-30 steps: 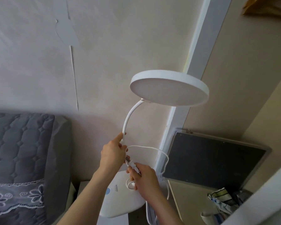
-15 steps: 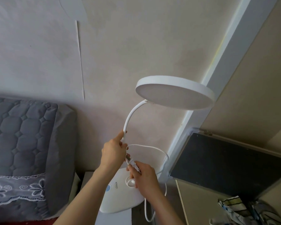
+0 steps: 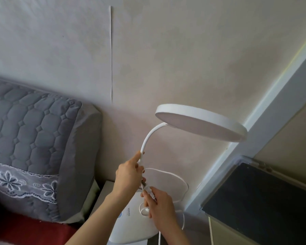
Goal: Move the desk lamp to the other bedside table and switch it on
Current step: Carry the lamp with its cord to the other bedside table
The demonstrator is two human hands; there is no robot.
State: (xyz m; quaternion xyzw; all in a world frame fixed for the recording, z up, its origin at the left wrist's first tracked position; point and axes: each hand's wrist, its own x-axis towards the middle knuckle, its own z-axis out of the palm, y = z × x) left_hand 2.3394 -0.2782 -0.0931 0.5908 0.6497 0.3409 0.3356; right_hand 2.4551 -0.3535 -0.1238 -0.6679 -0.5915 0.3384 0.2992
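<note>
**White lamp against beige and grey**

The desk lamp [image 3: 200,123] above the hands is white, as is its cord [image 3: 173,175]. Left of the hands, a grey diamond-quilted headboard [image 3: 33,131] carries floral lace [image 3: 23,183]; below it lies red fabric [image 3: 28,230]. The wall [image 3: 166,50] is beige.

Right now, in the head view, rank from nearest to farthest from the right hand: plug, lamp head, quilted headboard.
From the right hand:
1. Plug, held in its fingers.
2. Lamp head, above, slightly right.
3. Quilted headboard, far left.
</note>
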